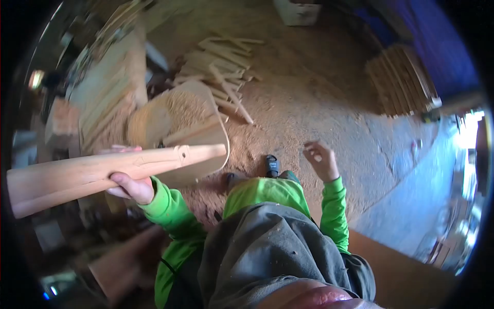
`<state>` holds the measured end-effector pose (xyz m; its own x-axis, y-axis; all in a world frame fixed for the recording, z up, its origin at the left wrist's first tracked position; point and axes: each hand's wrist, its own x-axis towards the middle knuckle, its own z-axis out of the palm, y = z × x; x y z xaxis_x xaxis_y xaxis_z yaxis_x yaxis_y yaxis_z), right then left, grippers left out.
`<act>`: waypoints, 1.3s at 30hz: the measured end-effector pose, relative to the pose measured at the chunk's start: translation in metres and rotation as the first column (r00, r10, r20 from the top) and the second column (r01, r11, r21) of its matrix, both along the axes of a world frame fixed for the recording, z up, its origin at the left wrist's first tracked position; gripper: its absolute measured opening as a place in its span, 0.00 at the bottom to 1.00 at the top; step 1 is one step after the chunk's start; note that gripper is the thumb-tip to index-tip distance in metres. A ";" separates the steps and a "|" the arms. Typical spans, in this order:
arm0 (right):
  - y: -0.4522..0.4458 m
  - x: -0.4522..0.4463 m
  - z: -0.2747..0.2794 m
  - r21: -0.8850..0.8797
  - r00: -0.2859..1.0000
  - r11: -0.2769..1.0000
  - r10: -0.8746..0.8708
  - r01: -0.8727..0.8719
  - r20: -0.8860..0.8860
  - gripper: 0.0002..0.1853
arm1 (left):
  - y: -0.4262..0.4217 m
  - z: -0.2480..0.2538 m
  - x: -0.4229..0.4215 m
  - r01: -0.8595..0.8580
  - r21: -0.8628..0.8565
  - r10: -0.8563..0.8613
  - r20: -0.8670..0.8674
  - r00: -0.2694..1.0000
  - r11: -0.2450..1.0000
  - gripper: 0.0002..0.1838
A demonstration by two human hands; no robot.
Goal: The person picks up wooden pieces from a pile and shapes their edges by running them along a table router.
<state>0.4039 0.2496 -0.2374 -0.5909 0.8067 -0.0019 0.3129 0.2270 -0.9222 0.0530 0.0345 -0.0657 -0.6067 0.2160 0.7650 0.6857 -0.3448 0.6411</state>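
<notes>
My left hand is wrapped round a long carved wooden piece, with the thumb on the near side and the other fingers mostly hidden behind it. The pale wood is broad at the far left and tapers to the right, where a carved band with a dark spot sits near its narrow end. This piece is held up in front of a light board or tabletop strewn with shavings. My right hand hangs apart from everything, above the floor, its fingers loosely bent and apart with nothing seen in them.
Several wooden sticks lie heaped on the dusty floor ahead. Stacked boards stand at the right, near blue sheeting. More planks lean at the left. A pale container stands at the far end. My shoe shows below.
</notes>
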 end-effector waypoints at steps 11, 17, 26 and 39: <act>0.006 -0.142 0.270 0.476 0.041 0.551 0.682 -0.685 -0.730 0.36 | -0.078 -0.023 0.043 -0.301 0.106 0.281 0.168 0.945 0.948 0.41; -0.024 -0.199 0.297 0.450 -0.258 0.251 0.547 -0.857 -0.796 0.43 | -0.087 -0.041 0.051 -0.330 0.274 0.260 0.262 0.929 0.903 0.44; -0.033 -0.216 0.295 0.470 -0.422 0.135 0.275 -0.872 -0.864 0.39 | -0.087 -0.046 0.056 -0.449 0.231 0.399 0.232 0.887 0.863 0.42; -0.006 -0.166 0.313 0.558 -0.041 0.291 0.861 -0.777 -0.507 0.26 | -0.067 -0.048 0.050 -0.557 0.276 0.470 0.324 0.821 0.784 0.41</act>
